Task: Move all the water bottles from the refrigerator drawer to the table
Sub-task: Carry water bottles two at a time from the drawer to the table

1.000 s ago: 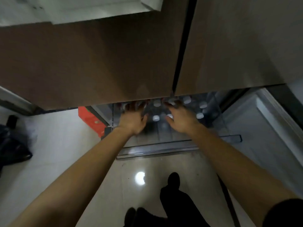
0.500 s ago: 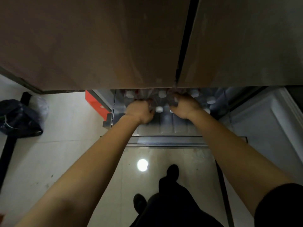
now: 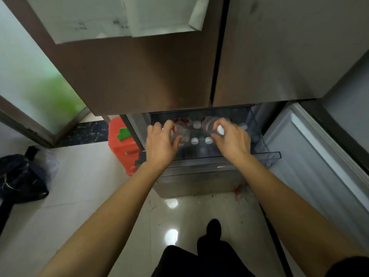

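Head view: the water bottles (image 3: 196,124) stood upright in the refrigerator drawer (image 3: 274,155), centre of frame just below the upper doors. White caps showed at the drawer's middle and right, with red labels further back, blurred. Both hands were inside the drawer, apart from each other, with two caps between them. Left hand (image 3: 161,143) had fingers and thumb curled round a clear bottle (image 3: 181,134) at the drawer's left side. Right hand (image 3: 232,140) was wrapped round a second bottle (image 3: 208,124), tilted, its white cap (image 3: 220,129) showing between thumb and fingers. Couldn't tell whether either bottle was off the drawer floor. Drawer was pulled out, its clear plastic front edge running across below the wrists. Above it were a brown fridge door (image 3: 139,76) at centre-left and a grey fridge door (image 3: 289,56) at right, both closed, with a dark seam between them. A white sheet (image 3: 119,17) was at the brown door's top. An orange-red container (image 3: 119,148) with a green patch stood on the floor just left of the drawer. A black bag (image 3: 20,176) lay at the left edge. A white panel (image 3: 319,160) ran down the right side. Glossy tile floor (image 3: 79,186) showed light glare. Dark trousers (image 3: 199,260) and a shoe (image 3: 213,228) were at bottom centre.
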